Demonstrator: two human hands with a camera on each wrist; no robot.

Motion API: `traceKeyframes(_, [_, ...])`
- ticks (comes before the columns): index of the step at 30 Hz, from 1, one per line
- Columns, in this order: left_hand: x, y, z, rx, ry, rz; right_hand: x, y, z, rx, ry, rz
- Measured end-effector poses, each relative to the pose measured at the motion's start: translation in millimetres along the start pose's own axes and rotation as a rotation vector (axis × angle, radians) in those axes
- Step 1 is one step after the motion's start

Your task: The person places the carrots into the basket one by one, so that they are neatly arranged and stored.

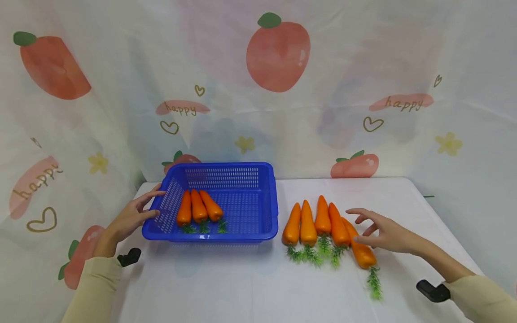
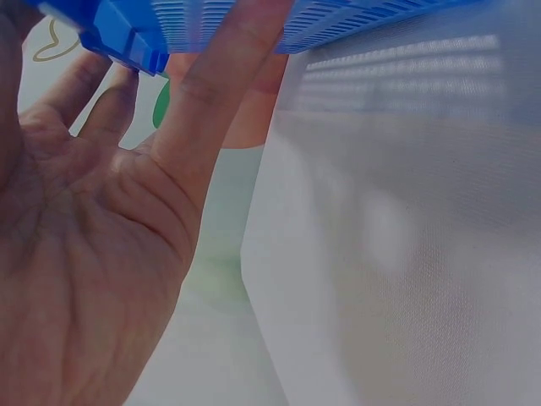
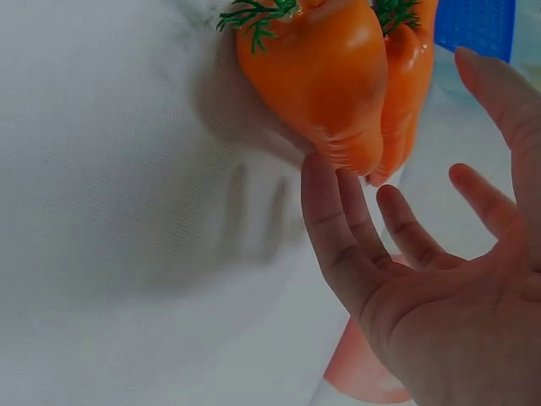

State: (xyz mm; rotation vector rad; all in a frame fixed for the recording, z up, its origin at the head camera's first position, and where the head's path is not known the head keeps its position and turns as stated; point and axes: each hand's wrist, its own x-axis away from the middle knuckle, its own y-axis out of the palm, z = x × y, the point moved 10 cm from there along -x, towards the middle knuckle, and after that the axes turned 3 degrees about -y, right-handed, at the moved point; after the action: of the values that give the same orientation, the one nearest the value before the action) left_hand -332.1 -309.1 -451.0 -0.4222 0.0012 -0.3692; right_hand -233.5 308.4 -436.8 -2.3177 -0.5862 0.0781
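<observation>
My left hand [image 1: 131,220] rests against the left rim of a blue plastic basket [image 1: 210,237], its fingers mostly straight and its fingertips lying over the edge. Three orange carrots [image 1: 199,206] with short green tops lie inside, toward the left. To the right of the basket, several more carrots [image 1: 308,224] form a row on the table. My right hand [image 1: 389,235] hovers with spread fingers at the rightmost carrot [image 1: 363,255], which lies slanted. In the right wrist view its fingertips are close to the carrot tips [image 3: 351,156]; whether they touch I cannot tell.
A white cloth covers the table [image 1: 250,287]. Behind it and at the sides hangs a printed curtain [image 1: 226,58] with fruit and hearts. A black wrist strap piece [image 1: 129,257] shows by the left sleeve, another one [image 1: 433,290] by the right.
</observation>
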Motion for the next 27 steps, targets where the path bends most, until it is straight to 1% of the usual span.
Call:
traceKeyframes(5, [-1.3, 0.1, 1.1, -0.003, 0.008, -0.005, -2.9, 12, 18, -0.068, 0.100, -0.092])
traceKeyframes(9, [-1.0, 0.3, -0.1, -0.002, 0.014, -0.009, -2.7, 18, 26, -0.118, 0.149, -0.149])
traceKeyframes(12, [0.2, 0.2, -1.2, 0.009, 0.013, -0.010, -1.9, 22, 29, -0.145, 0.163, -0.182])
traceKeyframes(18, [0.9, 0.1, -0.4, 0.016, 0.010, -0.010, -1.7, 23, 32, -0.165, 0.174, -0.190])
traceKeyframes(27, [0.6, 1.4, 0.2, 0.020, 0.009, -0.008, -0.9, 24, 31, -0.162, 0.184, -0.190])
